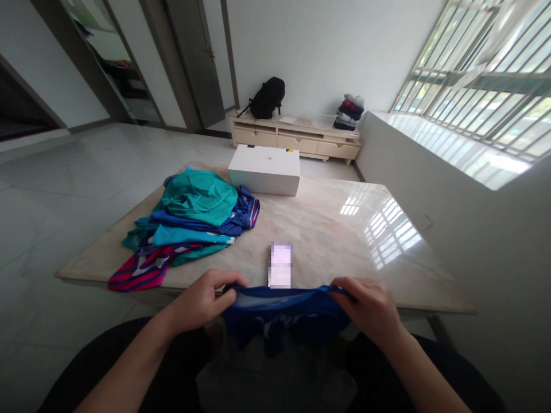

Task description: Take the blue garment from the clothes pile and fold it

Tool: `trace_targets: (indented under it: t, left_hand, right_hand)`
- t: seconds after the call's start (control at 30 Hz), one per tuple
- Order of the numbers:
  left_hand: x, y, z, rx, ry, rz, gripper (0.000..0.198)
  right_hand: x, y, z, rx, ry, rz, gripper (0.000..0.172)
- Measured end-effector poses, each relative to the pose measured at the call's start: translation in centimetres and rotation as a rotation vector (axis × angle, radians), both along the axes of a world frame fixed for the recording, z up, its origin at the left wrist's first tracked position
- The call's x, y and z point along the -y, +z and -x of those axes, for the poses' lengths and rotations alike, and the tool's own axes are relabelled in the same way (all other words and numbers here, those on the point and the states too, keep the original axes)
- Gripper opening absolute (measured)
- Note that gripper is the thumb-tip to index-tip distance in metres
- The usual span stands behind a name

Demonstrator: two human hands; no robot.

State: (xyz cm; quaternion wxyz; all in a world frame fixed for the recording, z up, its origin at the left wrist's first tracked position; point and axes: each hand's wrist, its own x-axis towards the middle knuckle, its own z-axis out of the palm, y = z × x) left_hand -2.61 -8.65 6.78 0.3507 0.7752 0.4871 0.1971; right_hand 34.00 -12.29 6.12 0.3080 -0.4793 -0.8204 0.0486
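A dark blue garment, judged light, soft and limp, is held stretched at the near edge of the table, its top edge pinched by the left hand and right hand.

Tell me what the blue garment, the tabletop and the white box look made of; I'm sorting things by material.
Blue garment: seemingly thin, smooth synthetic jersey; it sags and folds limply between both hands.
Tabletop: polished stone, probably marble; pale pink veining and a mirror-like reflection of the window bars.
White box: likely matte cardboard; sharp flat edges, no gloss.
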Motion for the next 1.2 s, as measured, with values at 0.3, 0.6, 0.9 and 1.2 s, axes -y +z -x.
trace_targets:
  t: [0.3, 0.6, 0.9, 1.2]
  left_hand:
    - [1.0, 0.8, -1.6, 0.0, -0.284, 0.144, 0.028]
    - [0.6, 1.2, -1.3, -0.007, -0.311, 0.266, 0.037]
    - [0.5, -0.7, -1.7, -0.049, -0.337, 0.431, 0.035]
    - [0.4, 0.6, -1.1, -0.024, -0.399, 0.612, 0.038]
  right_hand:
    - [0.9, 1.3, 0.5, 0.056, 0.28, 0.16, 0.026]
    - [-0.6, 0.5, -0.4, -0.005, 0.058, 0.419, 0.04]
    - [-0.2, 1.5, -0.1, -0.178, 0.139, 0.553, 0.026]
    - [-0.1, 2.1, -0.1, -0.078, 0.143, 0.907, 0.054]
